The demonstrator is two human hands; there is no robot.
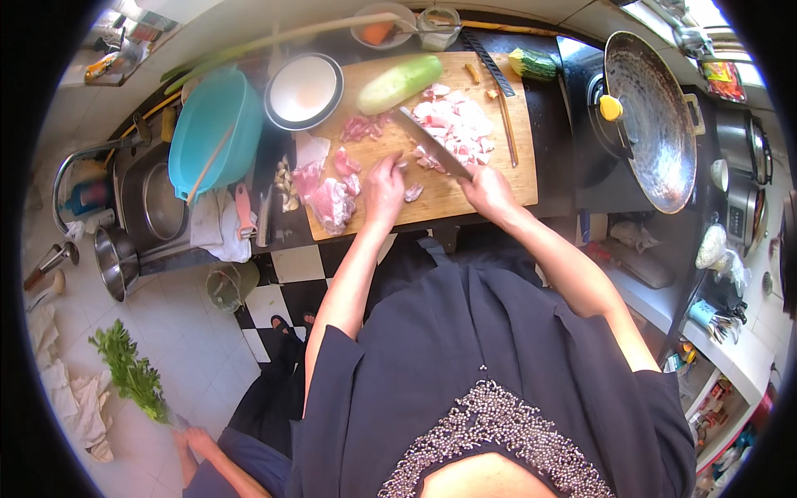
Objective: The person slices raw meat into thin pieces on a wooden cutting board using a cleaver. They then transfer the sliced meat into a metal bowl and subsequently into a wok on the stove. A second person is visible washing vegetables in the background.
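Observation:
My right hand (489, 190) grips the handle of a kitchen knife (436, 146), its blade slanting up and left beside a pile of sliced raw meat (457, 121). On the wooden cutting board (436, 208), my left hand (384, 187) rests with bent fingers; whether something small lies under its fingertips cannot be told. A small piece of meat (413, 192) lies between the hands. Larger raw meat chunks (330, 202) sit left of my left hand, with a darker sliced heap (363, 127) above. A peeled pale green gourd (400, 84) lies at the board's top.
Left of the board are garlic cloves (285, 180), a white plate (304, 89), a teal basin (215, 134), a pink peeler (243, 208) and the sink (163, 199). A wok (654, 124) stands at right over the stove. Another person's hands (198, 439) hold leafy greens (131, 373) at lower left.

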